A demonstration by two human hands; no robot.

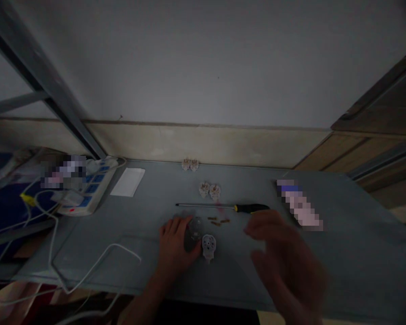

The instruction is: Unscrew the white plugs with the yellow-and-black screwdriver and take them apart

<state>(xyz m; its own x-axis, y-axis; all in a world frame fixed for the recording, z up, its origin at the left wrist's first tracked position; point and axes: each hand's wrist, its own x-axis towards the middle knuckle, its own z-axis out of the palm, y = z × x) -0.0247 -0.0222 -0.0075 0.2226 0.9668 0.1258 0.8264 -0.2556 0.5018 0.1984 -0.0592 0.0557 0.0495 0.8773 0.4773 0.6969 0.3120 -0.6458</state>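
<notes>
My left hand (172, 241) cups the round grey plastic plug cover (195, 228), steadying it; my right hand (284, 266) hovers apart, open and blurred.

"Anything readable on the power strip (89, 192), left of the frame?"

"No. Its blue switches show no legible marks, and a pixelated patch covers its far end."

"And the pixelated item (299, 203) at right?"

"Blocked out too, just blue and pale squares. The screwdriver handle (250, 208) shows no lettering either. Nothing can be read anywhere."
</notes>
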